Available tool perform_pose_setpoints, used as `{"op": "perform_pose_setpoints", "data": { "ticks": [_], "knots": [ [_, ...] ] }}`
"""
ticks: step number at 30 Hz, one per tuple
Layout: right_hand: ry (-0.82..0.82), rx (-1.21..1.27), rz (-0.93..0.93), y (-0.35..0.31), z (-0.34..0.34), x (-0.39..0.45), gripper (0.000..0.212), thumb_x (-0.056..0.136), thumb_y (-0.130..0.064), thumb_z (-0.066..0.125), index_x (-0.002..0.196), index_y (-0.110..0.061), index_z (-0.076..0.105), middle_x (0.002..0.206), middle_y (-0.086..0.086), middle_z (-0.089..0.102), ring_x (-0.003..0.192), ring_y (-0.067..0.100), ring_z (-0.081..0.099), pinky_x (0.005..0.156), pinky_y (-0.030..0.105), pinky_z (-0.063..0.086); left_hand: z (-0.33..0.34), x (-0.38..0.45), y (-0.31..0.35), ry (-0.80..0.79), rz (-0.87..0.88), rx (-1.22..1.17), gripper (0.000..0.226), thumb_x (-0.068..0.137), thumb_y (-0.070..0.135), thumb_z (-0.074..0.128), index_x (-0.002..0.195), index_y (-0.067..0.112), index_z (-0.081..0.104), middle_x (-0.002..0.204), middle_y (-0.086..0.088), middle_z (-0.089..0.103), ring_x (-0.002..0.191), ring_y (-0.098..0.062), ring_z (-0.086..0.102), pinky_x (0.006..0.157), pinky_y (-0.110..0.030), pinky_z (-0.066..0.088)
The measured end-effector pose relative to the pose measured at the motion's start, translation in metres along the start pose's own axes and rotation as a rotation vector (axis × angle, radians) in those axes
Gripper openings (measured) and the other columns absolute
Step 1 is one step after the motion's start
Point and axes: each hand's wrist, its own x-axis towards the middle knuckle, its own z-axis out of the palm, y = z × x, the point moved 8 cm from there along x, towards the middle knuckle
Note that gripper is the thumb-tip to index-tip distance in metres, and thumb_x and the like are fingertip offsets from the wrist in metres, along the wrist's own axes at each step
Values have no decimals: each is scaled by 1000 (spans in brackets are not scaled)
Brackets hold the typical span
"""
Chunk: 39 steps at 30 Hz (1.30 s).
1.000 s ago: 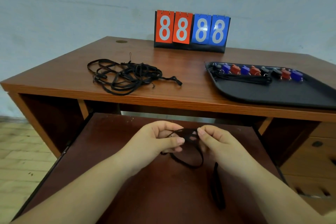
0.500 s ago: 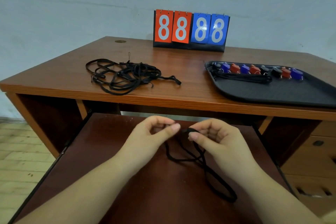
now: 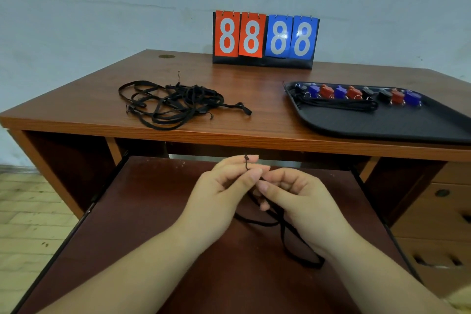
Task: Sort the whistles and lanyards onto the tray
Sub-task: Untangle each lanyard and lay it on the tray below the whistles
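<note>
- Desk [image 3: 96, 107]: brown wood top, with a pull-out shelf [image 3: 153, 211] drawn out below its front edge.
- Loose lanyards [image 3: 170, 104]: a tangled heap of black cords lying on the left half of the desk top, one end trailing rightward.
- Left hand [image 3: 224, 191]: over the shelf, fingers curled, thumb and forefinger pinched shut on the thin end loop of the held lanyard [image 3: 288, 237], whose small tip stands up above the fingertips.
- Held lanyard: one black cord, running from the pinch down between the two hands and drooping in a loop onto the shelf under the right wrist.
- Scoreboard [image 3: 265, 38]: flip cards at the back centre of the desk, two red and two blue, each reading 8.
- Right hand [image 3: 298, 201]: touching the left at the fingertips, fingers bent inward around the same cord; exact grip partly hidden.
- Tray [image 3: 382, 125]: black, on the right of the desk, running out of view.
- Whistles [image 3: 356, 93]: a row of blue, red and black pieces along the tray's far side.
- Tray lanyards [image 3: 339, 104]: black cords lying just in front of the whistles.
</note>
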Motion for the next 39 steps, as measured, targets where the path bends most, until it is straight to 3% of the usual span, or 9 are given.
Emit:
{"op": "perform_pose_setpoints", "data": {
  "ticks": [4, 6, 9, 12, 17, 26, 32, 35, 39],
  "knots": [
    [-143, 39, 125, 8, 11, -2, 18, 89, -17, 56, 94, -7, 71, 59, -4, 60, 43, 3, 36, 41, 16, 33, -2, 5, -12, 96, -226, -403, 33, 96, 26, 41, 73, 15, 61, 94, 1, 74, 99, -11, 67, 86, -28, 50],
    [-218, -24, 133, 3, 12, -4, 21, 87, -25, 55, 78, -18, 72, 48, -9, 49, 40, 2, 29, 41, 15, 25, -2, 8, -15, 84, -329, -650, 37, 99, 30, 33, 71, 14, 49, 72, -2, 70, 83, -14, 71, 80, -30, 51],
    [-228, -370, 46, -3, 0, -1, 23, 90, -24, 57, 75, -17, 73, 49, -21, 57, 48, -3, 52, 52, 8, 37, -3, 10, -16, 62, -399, -808, 39, 100, 34, 31, 68, 16, 44, 48, 5, 38, 47, -9, 51, 63, -26, 52],
    [-200, -613, 20, -2, -15, 5, 18, 86, -26, 64, 70, -28, 73, 78, -22, 71, 80, -8, 64, 73, 5, 44, -19, 16, -15, 36, -278, -449, 37, 101, 31, 31, 69, 16, 44, 47, 8, 29, 41, -6, 30, 51, -22, 41],
    [-191, -766, 83, 7, -45, 13, 27, 83, -27, 68, 58, -37, 66, 72, -10, 73, 74, -7, 63, 71, 2, 41, -36, 15, -10, -166, 80, 682, 28, 96, 38, 37, 74, 26, 49, 59, 4, 50, 60, -11, 51, 61, -22, 39],
    [-99, -709, 177, 20, -87, 19, 28, 85, -21, 66, 58, -29, 70, 54, -13, 67, 48, -9, 56, 53, 5, 37, -72, 26, -21, 25, 17, 741, 24, 96, 33, 42, 73, 30, 48, 74, 4, 60, 73, -11, 58, 65, -22, 40],
    [31, -777, 54, 22, -85, 24, 22, 85, -26, 67, 64, -34, 66, 68, -7, 69, 66, 0, 60, 67, 11, 42, -43, 16, -5, -41, 132, 698, 12, 92, 36, 52, 87, 36, 63, 76, 19, 66, 82, 6, 59, 71, -9, 41],
    [-26, -699, -47, 14, -48, 21, 18, 84, -25, 67, 68, -33, 67, 67, -8, 69, 65, -4, 61, 69, 13, 45, -18, 6, 3, -47, 237, 635, 29, 87, 43, 55, 105, 28, 71, 100, 21, 67, 101, 7, 58, 90, -8, 41],
    [-89, -659, -175, 4, -17, 16, 20, 85, -25, 66, 65, -31, 67, 73, -6, 71, 75, 4, 65, 76, 21, 50, 5, -1, -4, -71, 183, 531, 25, 84, 32, 67, 107, 26, 72, 103, 17, 69, 102, 13, 55, 91, -4, 40]
  ]
}}
